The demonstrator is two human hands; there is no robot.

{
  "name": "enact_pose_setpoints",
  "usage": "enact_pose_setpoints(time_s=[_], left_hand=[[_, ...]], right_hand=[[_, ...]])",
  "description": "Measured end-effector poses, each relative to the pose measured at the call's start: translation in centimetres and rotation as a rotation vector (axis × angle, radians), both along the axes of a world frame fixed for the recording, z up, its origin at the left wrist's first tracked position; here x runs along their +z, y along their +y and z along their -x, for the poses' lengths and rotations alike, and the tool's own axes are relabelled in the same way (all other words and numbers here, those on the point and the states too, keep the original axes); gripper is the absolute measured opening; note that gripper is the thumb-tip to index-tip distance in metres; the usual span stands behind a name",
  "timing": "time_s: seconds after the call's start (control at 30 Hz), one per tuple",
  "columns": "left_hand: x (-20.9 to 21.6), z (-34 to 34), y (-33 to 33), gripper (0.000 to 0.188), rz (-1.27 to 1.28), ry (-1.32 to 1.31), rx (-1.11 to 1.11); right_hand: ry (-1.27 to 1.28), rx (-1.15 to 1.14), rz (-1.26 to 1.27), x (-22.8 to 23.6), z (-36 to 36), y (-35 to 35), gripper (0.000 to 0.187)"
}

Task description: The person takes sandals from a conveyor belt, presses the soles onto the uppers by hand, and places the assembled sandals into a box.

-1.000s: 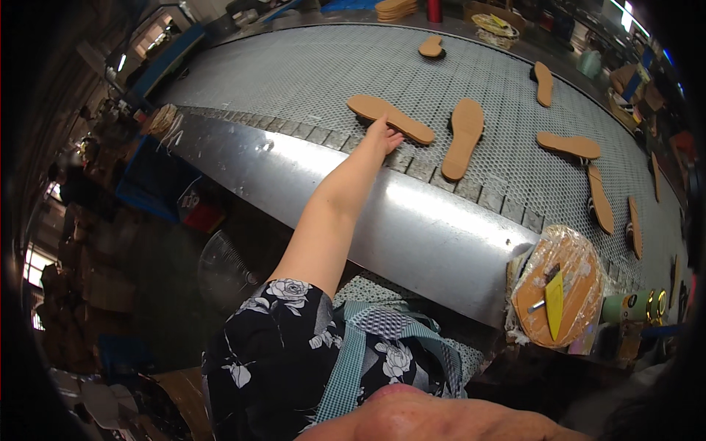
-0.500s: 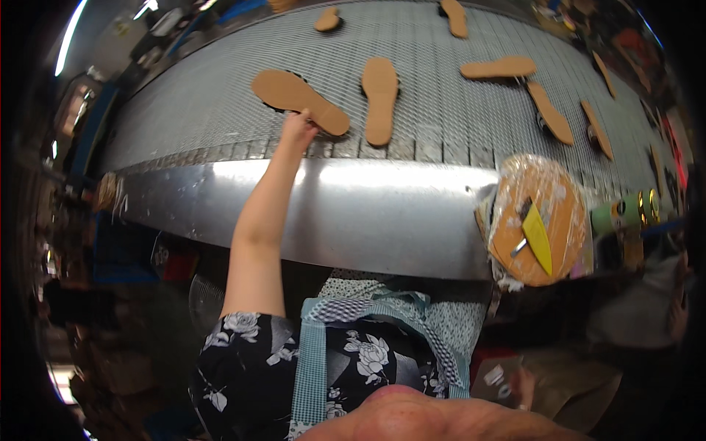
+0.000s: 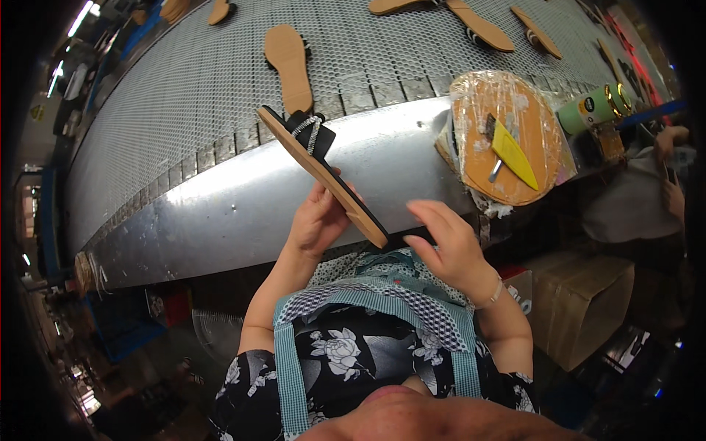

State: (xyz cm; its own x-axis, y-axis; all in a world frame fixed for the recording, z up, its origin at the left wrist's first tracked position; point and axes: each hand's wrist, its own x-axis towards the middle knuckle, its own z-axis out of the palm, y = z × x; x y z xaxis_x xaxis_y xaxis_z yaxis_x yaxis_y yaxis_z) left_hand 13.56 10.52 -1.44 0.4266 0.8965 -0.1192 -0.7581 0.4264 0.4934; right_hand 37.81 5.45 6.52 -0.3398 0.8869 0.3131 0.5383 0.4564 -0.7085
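My left hand (image 3: pixel 322 217) grips a sandal (image 3: pixel 315 163) near its heel, holding it over the metal ledge in front of me. The sandal is tilted on its side, showing a tan sole edge and a black strap with a glittering band. Close to the heel end, my right hand (image 3: pixel 450 246) is open, with thumb and fingers apart and nothing between them. Another sandal (image 3: pixel 289 67) lies sole up on the mesh conveyor (image 3: pixel 187 110), just beyond the held one.
Several more sandals, such as one (image 3: pixel 482 28) at the far right, lie on the mesh. On the ledge (image 3: pixel 213 195), a plastic-wrapped round board (image 3: pixel 471 103) carries a yellow-handled brush-like tool (image 3: pixel 515 156). A green can (image 3: pixel 588 109) stands beside it. A cardboard box (image 3: pixel 581 301) sits low at right.
My left hand has lifted a sandal off the mesh, turned it and drawn it toward me. My right hand has come into view. The whole view has shifted toward the right.
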Motion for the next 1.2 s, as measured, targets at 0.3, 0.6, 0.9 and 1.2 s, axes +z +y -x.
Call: enact_pose_setpoints(time_s=[0.3,0.6,0.9,1.2], left_hand=[[-2.3,-2.6,-2.5,0.036,0.071,-0.053,-0.162],[-2.1,-3.7,-3.1,0.039,0.164,-0.053,-0.207],[-2.3,-4.1,-3.4,0.044,0.217,-0.098,-0.249],[2.1,-0.7,-1.6,0.022,-0.544,1.078,-0.793]], right_hand=[[0.033,0.022,0.008,-1.6,2.5,1.3,0.041],[0.053,0.008,0.125,-1.9,2.2,0.6,0.036],[-0.003,-0.020,0.045,-1.8,2.5,0.3,0.043],[-0.101,0.001,0.222,-3.6,-1.6,-0.1,0.024]])
